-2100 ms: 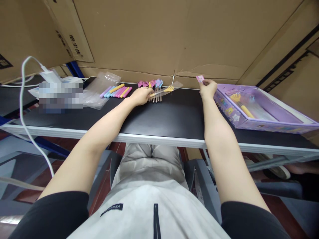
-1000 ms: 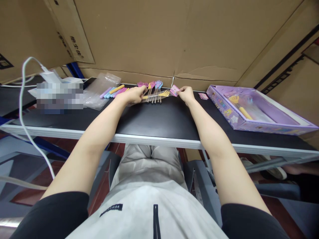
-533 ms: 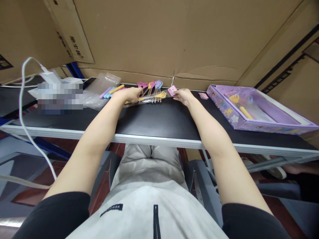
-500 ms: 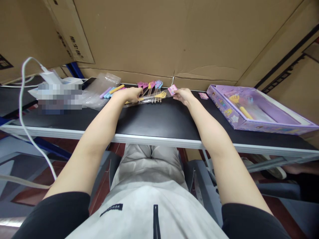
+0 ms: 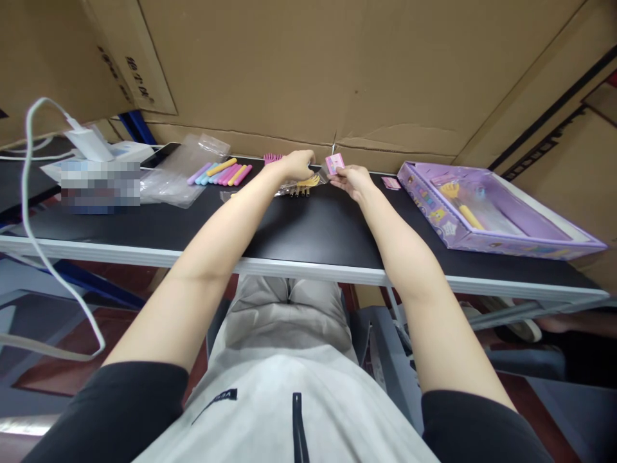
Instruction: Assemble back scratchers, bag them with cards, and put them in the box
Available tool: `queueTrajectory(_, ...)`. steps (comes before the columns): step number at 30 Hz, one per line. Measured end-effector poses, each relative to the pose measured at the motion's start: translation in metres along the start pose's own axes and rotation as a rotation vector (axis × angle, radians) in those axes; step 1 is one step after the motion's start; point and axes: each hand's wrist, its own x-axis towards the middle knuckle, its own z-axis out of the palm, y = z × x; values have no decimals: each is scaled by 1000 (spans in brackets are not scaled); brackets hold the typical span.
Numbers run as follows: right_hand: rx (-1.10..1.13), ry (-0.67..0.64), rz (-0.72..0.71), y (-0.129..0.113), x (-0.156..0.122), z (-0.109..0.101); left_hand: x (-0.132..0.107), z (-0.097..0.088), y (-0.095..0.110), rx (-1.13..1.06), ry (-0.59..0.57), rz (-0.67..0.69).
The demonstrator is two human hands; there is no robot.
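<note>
My right hand is closed on a small pink card, held upright between thumb and fingers. A clear plastic bag with a yellow claw-shaped back scratcher head lies just left of it, its end near the card. My left hand hovers over this bag, fingers bent and apart with nothing visible in them. Behind its wrist shows a pink back scratcher head; other heads are hidden by the hand. Several coloured handles lie in a row to the left.
Empty clear bags lie left of the handles, near a white charger with a looping cable. On the right stand a purple box holding a bagged yellow back scratcher, and more pink cards. A cardboard wall closes the table's back.
My left hand has let go of the bag's left part and moved right towards the card, uncovering the handles. My right hand keeps the card, now turned more upright.
</note>
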Motion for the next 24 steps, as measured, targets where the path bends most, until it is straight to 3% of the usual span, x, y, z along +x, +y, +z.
queueTrajectory(4,17,-5,13,0,2,0,15,18,19,-139,86,-193)
queueTrajectory(9,32,-14,14,-1,1,-1,35,47,18,-450,220,-317)
queueTrajectory(15,26,-32,10,0,3,-2,42,64,16,-663,272,-233)
queueTrajectory(24,-20,-41,-8,-1,-1,-1,33,60,9,-857,236,-144)
